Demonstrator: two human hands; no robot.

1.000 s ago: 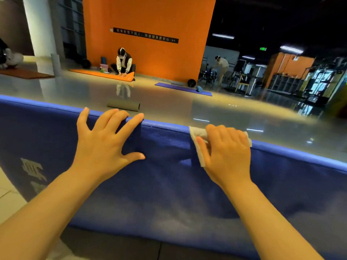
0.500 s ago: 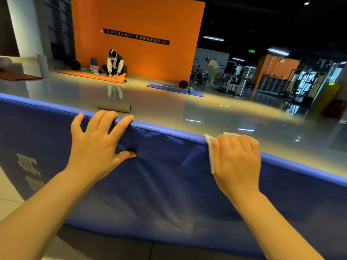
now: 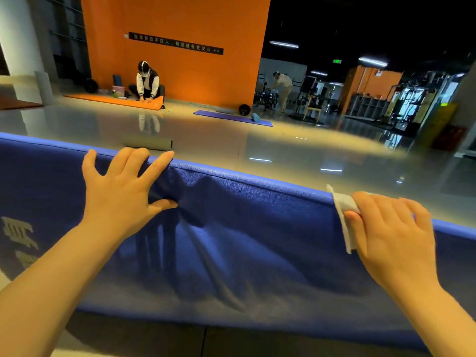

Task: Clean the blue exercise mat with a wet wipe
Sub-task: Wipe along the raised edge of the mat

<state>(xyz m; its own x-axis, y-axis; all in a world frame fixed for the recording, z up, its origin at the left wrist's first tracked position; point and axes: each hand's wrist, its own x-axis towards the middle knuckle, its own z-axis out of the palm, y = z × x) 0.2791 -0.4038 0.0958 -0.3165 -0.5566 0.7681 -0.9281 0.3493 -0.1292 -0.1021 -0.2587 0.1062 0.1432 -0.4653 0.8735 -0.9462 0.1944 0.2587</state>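
I have the blue mat (image 3: 257, 240) standing on edge before me. My left hand (image 3: 121, 194) braces its top, fingers spread; my right hand (image 3: 391, 228) presses the wet wipe (image 3: 343, 210) over the rim. I judge wiping midway, with the broad face left.

left hand (image 3: 121, 194) pressing blue mat (image 3: 257, 228), right hand (image 3: 391, 230) holding wipe (image 3: 343, 210)

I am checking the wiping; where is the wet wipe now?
In the head view, the wet wipe is at right, under the right hand, on the blue mat's top edge.
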